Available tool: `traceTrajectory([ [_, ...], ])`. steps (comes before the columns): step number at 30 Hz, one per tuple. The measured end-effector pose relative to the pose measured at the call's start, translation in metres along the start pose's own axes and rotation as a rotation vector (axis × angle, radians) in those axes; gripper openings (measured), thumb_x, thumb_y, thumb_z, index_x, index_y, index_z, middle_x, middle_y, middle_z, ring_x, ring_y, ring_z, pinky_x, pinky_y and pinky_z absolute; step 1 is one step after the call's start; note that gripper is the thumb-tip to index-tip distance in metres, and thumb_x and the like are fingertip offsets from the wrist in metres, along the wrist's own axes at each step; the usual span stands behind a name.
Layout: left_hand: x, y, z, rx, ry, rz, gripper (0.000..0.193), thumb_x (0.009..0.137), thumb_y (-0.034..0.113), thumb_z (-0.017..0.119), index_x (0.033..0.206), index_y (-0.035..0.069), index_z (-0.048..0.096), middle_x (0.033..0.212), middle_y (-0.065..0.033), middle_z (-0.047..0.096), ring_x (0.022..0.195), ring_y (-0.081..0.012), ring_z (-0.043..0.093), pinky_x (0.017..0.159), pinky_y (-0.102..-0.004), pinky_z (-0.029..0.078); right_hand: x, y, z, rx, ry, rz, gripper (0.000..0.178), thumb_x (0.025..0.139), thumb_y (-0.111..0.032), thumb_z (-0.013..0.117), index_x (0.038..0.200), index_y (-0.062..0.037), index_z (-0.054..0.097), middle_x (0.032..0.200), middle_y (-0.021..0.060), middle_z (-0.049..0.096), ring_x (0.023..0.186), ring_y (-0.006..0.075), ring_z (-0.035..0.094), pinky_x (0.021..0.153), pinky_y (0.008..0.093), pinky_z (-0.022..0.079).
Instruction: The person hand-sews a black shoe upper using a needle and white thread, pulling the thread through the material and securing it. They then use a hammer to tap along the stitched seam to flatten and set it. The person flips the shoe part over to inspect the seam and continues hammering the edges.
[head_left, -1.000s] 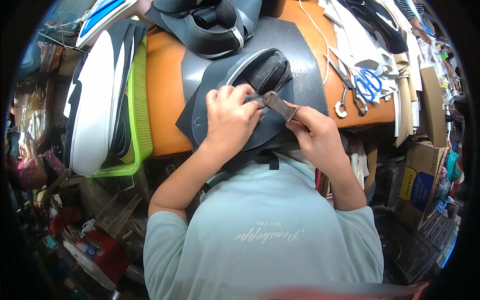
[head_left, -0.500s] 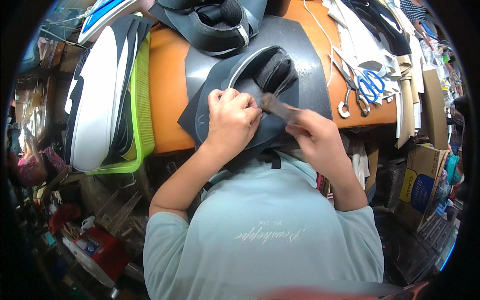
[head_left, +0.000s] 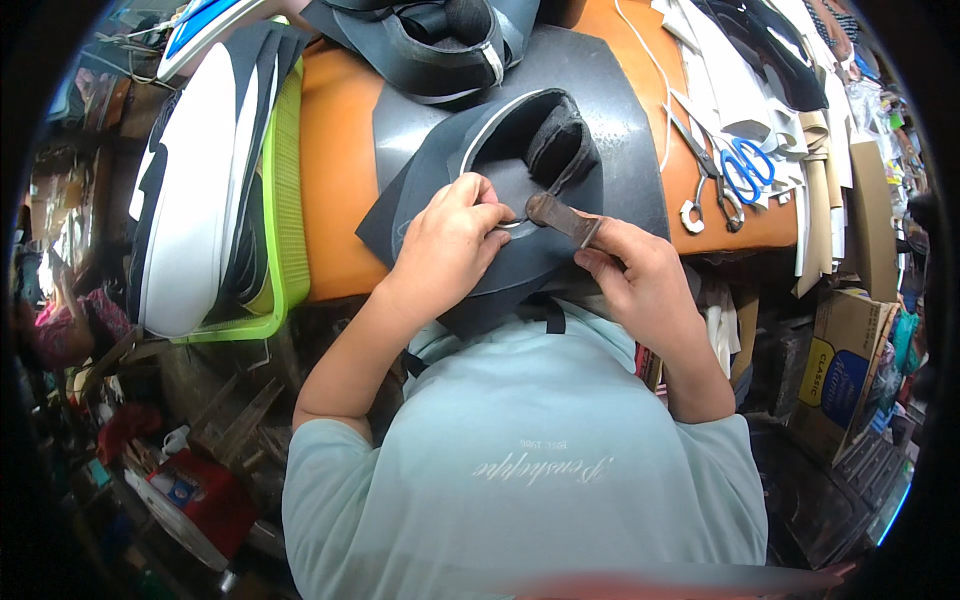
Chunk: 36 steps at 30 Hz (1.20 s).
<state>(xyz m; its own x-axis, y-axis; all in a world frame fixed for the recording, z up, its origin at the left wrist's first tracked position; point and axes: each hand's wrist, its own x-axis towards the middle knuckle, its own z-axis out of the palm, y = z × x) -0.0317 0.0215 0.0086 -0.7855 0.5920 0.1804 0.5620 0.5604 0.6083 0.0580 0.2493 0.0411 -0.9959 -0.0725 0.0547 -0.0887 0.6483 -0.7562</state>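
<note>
A black shoe upper (head_left: 440, 150) lies in front of me with its opening facing up and a pale strip along its rim. My left hand (head_left: 450, 235) pinches the near edge of that opening between thumb and fingers. In my right hand (head_left: 630, 262) is a dark, worn metal hammer (head_left: 562, 217), gripped close to its head. Its rounded end rests at or just over the upper's rim, right beside my left fingertips; contact cannot be made out. Most of the hammer's handle is hidden by my hand.
Under the upper is a dark grey board (head_left: 625, 130) on an orange-topped table (head_left: 335, 200). More black uppers (head_left: 440, 50) lie beyond. To the right are scissors (head_left: 712, 165) and white sheets (head_left: 735, 95). A green basket (head_left: 290, 200) with white and black pieces (head_left: 195, 210) stands left.
The hammer, blurred earlier, is now sharp and slightly lower by the rim. My left fingers have shifted a little along the edge, and a pale bit of rim now shows beside them.
</note>
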Motion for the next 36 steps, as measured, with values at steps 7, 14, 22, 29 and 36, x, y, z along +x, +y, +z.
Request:
traceTrajectory([
  [7,0.000,-0.003,-0.001,0.104,0.027,0.173,0.017,0.076,0.007,0.084,0.093,0.007,0.079,0.093,-0.0041,0.062,0.086,-0.0237,0.065,0.074,-0.0364,0.055,-0.001,-0.013,-0.007,0.068,0.026,-0.018,0.038,0.091,-0.004,0.073,0.128,-0.0088,0.072,0.092,0.0134,0.070,0.079,0.0308,0.068,0.071,0.0396,0.053],
  [14,-0.004,-0.006,0.002,0.158,0.047,0.215,0.013,0.076,0.008,0.084,0.088,0.007,0.077,0.091,-0.0036,0.063,0.083,-0.0233,0.063,0.070,-0.0362,0.054,0.006,-0.017,-0.004,-0.036,-0.080,-0.003,0.044,0.089,0.001,0.074,0.131,-0.0080,0.071,0.093,0.0126,0.070,0.075,0.0289,0.065,0.070,0.0359,0.053],
  [22,-0.006,-0.011,0.003,-0.001,0.063,0.180,0.016,0.077,0.002,0.082,0.092,0.004,0.077,0.096,-0.0060,0.064,0.087,-0.0250,0.066,0.074,-0.0355,0.055,0.002,-0.016,0.000,0.057,-0.044,-0.019,0.036,0.091,-0.006,0.073,0.127,-0.0083,0.072,0.093,0.0115,0.071,0.080,0.0292,0.069,0.072,0.0394,0.054],
  [29,-0.004,-0.014,-0.014,-0.101,-0.093,0.044,0.024,0.080,0.001,0.081,0.103,0.002,0.075,0.108,-0.0082,0.063,0.093,-0.0279,0.068,0.080,-0.0365,0.056,0.004,-0.015,0.001,-0.035,-0.096,-0.015,0.038,0.091,-0.007,0.074,0.128,-0.0096,0.072,0.093,0.0113,0.071,0.081,0.0294,0.069,0.073,0.0397,0.055],
  [36,-0.005,-0.020,-0.012,0.019,-0.040,0.203,0.017,0.079,0.005,0.082,0.094,0.004,0.076,0.099,-0.0075,0.064,0.092,-0.0269,0.067,0.079,-0.0374,0.055,0.008,-0.019,-0.002,0.182,0.055,-0.086,0.038,0.089,0.000,0.074,0.126,-0.0080,0.072,0.091,0.0116,0.070,0.075,0.0271,0.065,0.070,0.0342,0.053],
])
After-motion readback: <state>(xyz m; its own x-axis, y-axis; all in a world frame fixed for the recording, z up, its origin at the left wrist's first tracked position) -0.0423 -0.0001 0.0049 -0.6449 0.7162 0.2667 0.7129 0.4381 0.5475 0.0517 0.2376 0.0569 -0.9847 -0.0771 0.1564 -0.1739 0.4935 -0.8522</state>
